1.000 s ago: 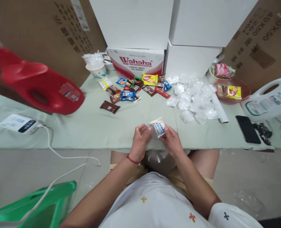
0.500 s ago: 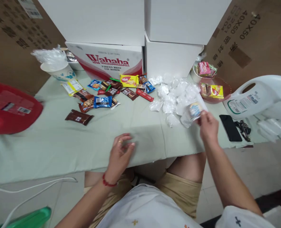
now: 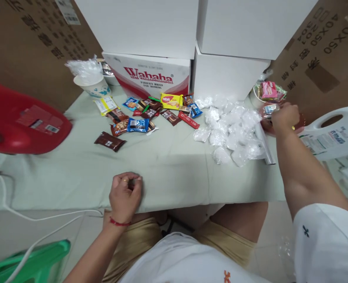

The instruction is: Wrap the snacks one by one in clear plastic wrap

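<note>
My right hand reaches to the far right of the table. Its fingers are closed on a small snack packet in clear plastic, over the reddish see-through bowl, which the hand and forearm mostly hide. My left hand rests at the table's front edge, fingers curled and thumb against the forefinger, with nothing seen in it. Left of my right hand lies a heap of crumpled clear plastic bags, with a clear plastic roll along its right side. A brown snack packet lies beyond my left hand.
Several wrapped snacks, among them a yellow packet, lie before a Wahaha carton. A paper cup holds clear plastic. A red jug stands left, a white jug right. Behind the bowl is a white tub of snacks.
My right hand has carried the packet from the plastic heap's front right corner, away and to the right, to the bowl. My left hand has drawn back leftward and its fingers have curled closed.
</note>
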The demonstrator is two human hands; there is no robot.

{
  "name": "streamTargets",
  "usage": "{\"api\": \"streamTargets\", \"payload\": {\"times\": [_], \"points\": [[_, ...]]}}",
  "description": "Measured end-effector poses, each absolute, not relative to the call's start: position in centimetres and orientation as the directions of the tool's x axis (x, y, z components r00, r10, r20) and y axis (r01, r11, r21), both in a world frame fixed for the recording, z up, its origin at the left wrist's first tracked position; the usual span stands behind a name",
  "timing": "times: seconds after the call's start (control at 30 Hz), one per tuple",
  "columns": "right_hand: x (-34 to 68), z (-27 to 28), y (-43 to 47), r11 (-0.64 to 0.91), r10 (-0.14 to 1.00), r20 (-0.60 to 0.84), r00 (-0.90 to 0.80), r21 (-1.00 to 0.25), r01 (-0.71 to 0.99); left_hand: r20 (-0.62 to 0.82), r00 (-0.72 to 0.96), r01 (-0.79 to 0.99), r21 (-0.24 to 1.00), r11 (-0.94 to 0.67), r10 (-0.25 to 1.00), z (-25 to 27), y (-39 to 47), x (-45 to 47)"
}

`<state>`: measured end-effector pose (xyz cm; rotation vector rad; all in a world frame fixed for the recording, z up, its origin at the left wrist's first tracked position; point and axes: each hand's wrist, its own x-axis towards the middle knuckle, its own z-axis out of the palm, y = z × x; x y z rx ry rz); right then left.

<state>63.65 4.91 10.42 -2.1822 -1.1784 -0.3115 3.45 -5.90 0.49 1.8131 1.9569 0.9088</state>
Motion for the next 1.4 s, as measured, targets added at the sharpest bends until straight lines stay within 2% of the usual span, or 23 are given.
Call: {"api": "streamTargets", "payload": {"times": [0.1,0.2,0.27,0.3,0.37,0.43,0.47,0.53,0.6,0.67,0.73,0.8,0.87,0.93,1.0,1.03,1.1,1.17,1.23,1.3,1.33,1.4], "points": [[60.1,10.2,4.0,-0.4,0.581,0.56,0.59,-0.435,0.807,0.236,-0.13,0.793,0.607,-0.042,0.963,0.0,-5.9,3.5],[54.2,9.0,2.1,-0.138,0.793,0.511,0.331,-0.378,0.915,0.267,-0.08,0.794,0.6,-0.101,0.96,-0.3,-6.2,3.5],[50.4,7.9,0.9,-0.015,0.927,0.352,0.13,-0.31,0.951,0.287,-0.049,0.794,0.592,-0.137,0.957,-0.5,-6.4,3.6],[48.9,7.5,0.6,-0.005,0.966,0.25,0.071,-0.256,0.967,0.294,-0.036,0.795,0.588,-0.151,0.955,-0.6,-6.5,3.7],[46.9,6.9,0.4,-0.069,0.996,0.055,0.076,-0.115,0.991,0.305,-0.013,0.795,0.581,-0.175,0.952,-0.7,-6.6,3.8],[46.1,6.9,0.6,-0.157,0.988,0.0,0.157,-0.024,0.987,0.316,0.01,0.785,0.585,-0.203,0.949,-0.7,-6.6,3.8],[46.0,7.2,0.7,-0.203,0.978,0.045,0.204,-0.034,0.979,0.324,0.014,0.773,0.596,-0.215,0.946,-0.7,-6.6,3.7],[45.5,8.1,0.3,-0.25,0.929,0.229,0.291,-0.192,0.949,0.33,-0.009,0.73,0.648,-0.219,0.944,-0.6,-6.7,3.7],[44.3,9.0,-0.8,-0.19,0.849,0.353,0.393,-0.49,0.851,0.312,-0.067,0.65,0.734,-0.196,0.948,-0.2,-6.9,4.0],[42.2,9.3,-2.7,-0.059,0.828,0.301,0.472,-0.792,0.608,0.24,-0.1,0.526,0.836,-0.153,0.966,0.5,-7.5,4.9],[39.4,8.6,-4.9,0.016,0.856,0.16,0.491,-0.959,0.283,0.092,-0.031,0.359,0.93,-0.075,0.995,1.5,-8.1,6.4],[36.3,7.1,-7.1,0.029,0.873,0.053,0.485,-0.998,0.057,-0.105,0.155,0.163,0.983,0.08,0.982,2.6,-8.5,8.4],[33.5,5.4,-9.2,0.02,0.883,0.017,0.469,-1.0,0.0,-0.264,0.359,-0.031,0.955,0.294,0.895,3.6,-8.6,10.6],[31.1,3.8,-11.0,0.027,0.913,0.065,0.402,-0.995,0.099,-0.381,0.479,-0.197,0.831,0.52,0.79,4.3,-8.3,12.5],[29.3,2.9,-12.6,0.096,0.951,0.17,0.26,-0.957,0.274,-0.449,0.55,-0.272,0.702,0.659,0.705,4.7,-7.9,14.0],[28.8,2.6,-13.2,0.145,0.962,0.214,0.171,-0.927,0.344,-0.463,0.559,-0.278,0.678,0.681,0.688,4.7,-7.7,14.5],[29.0,2.5,-14.3,0.212,0.968,0.248,0.031,-0.88,0.425,-0.454,0.527,-0.263,0.716,0.646,0.718,4.3,-7.6,15.0],[31.5,2.6,-15.2,0.16,0.972,0.224,0.074,-0.856,0.491,-0.41,0.453,-0.232,0.803,0.548,0.792,3.7,-7.5,14.6],[36.5,2.9,-16.2,-0.032,0.915,0.219,0.338,-0.797,0.603,-0.354,0.369,-0.182,0.879,0.44,0.86,2.8,-7.2,13.5],[43.2,3.1,-17.5,-0.332,0.713,0.301,0.633,-0.65,0.683,-0.283,0.27,-0.075,0.947,0.313,0.921,2.0,-6.6,11.8],[46.8,3.0,-18.2,-0.494,0.61,0.339,0.716,-0.543,0.679,-0.228,0.212,0.008,0.973,0.232,0.95,1.6,-6.3,10.8],[53.5,2.8,-19.6,-0.754,0.447,0.361,0.818,-0.339,0.562,-0.102,0.109,0.211,0.974,0.077,0.989,1.0,-5.9,9.2]]}}
